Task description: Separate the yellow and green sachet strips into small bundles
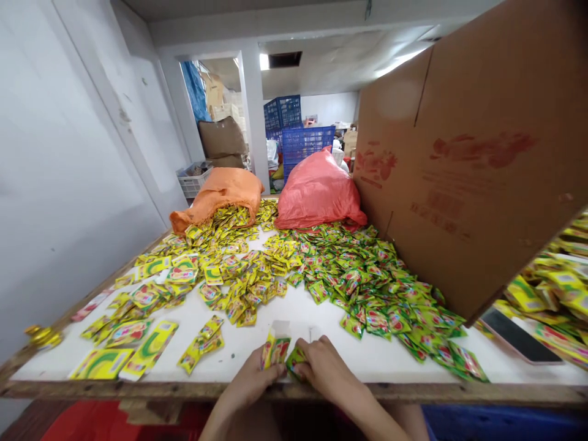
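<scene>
My left hand [252, 381] grips a small open yellow carton [275, 346] with sachets standing in it, at the table's near edge. My right hand [324, 366] sits just right of it, fingers pinched on a green sachet [295, 357] against the carton. Ahead lies a heap of yellow sachets [239, 275] on the left and a heap of green sachets [367, 282] on the right, spread over the white tabletop [303, 312].
Flat yellow cartons [138, 352] lie at the near left. An orange sack [223, 196] and a red sack [319, 193] sit at the back. A large cardboard box [473, 159] looms on the right, with a phone [519, 335] beneath it. Blue crates [301, 142] stand beyond.
</scene>
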The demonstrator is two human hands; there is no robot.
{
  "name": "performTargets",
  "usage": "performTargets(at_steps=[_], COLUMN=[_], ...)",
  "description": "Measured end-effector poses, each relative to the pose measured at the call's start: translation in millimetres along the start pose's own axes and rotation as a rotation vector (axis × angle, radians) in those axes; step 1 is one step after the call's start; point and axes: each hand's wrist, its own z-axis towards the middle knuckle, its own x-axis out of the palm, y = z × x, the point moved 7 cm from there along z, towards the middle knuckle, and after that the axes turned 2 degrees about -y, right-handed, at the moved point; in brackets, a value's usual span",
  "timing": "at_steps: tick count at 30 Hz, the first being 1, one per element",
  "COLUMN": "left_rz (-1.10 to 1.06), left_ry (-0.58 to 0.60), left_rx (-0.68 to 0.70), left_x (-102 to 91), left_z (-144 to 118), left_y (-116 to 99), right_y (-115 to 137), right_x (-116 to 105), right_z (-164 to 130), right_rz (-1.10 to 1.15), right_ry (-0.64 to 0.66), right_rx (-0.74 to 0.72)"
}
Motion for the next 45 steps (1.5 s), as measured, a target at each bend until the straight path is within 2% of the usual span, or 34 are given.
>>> performTargets(at_steps=[3, 6, 11, 13, 15, 17, 20, 22, 26, 29, 34, 38, 41, 45], left_rz=[0.051, 0.063, -0.072, -0.084, -0.093, -0.105, -0.077, -0.035, -0.029, -0.024, -0.012, -0.013, -0.059, -0.149], left_ry=[-0.102, -0.212, -0.211, -0.203, -0.187, -0.172, -0.118, -0.065, 0.035, 0.026, -0.009, 0.018, 0.059, 0.067], left_rx=[-0.033, -0.060, -0.099, -0.095, -0.085, -0.069, -0.030, -0.002, 0.032, 0.049, 0.064, 0.052, 0.096, 0.137], left_x=[-11.2, -23.7, -21.2, -18.1, -14.8, -11.6, -2.8, 6.1, 22.1, 23.0, 22.6, 30.6, 38.0, 44.3], left_z=[3, 4, 6, 7, 8, 9, 13, 16, 19, 18, 18, 27, 38, 49], left_y=[4, 10, 15, 13, 10, 9, 8, 5, -3, -9, -10, -4, -5, -5], right_y=[10, 17, 29, 23, 12, 0, -17, -19, -2, 3, 0, 11, 13, -13], right_x=[0, 9, 25, 26, 23, 10, -22, -37, -46, -46, -49, -54, -58, -57], right_z=[2, 5, 4, 4, 6, 10, 17, 20, 22, 19, 17, 16, 15, 16], right_rz=[-0.033, -0.081, -0.106, -0.066, 0.082, 0.365, 0.826, 0.953, 0.780, 0.621, 0.488, 0.363, 0.404, 0.555], right_ry=[0.062, 0.051, 0.073, 0.124, 0.154, 0.082, -0.211, -0.354, -0.427, -0.452, -0.397, -0.308, -0.306, -0.441], right_rx=[-0.070, -0.124, -0.235, -0.202, -0.144, -0.107, -0.084, -0.080, -0.158, -0.217, -0.232, -0.227, -0.249, -0.133])
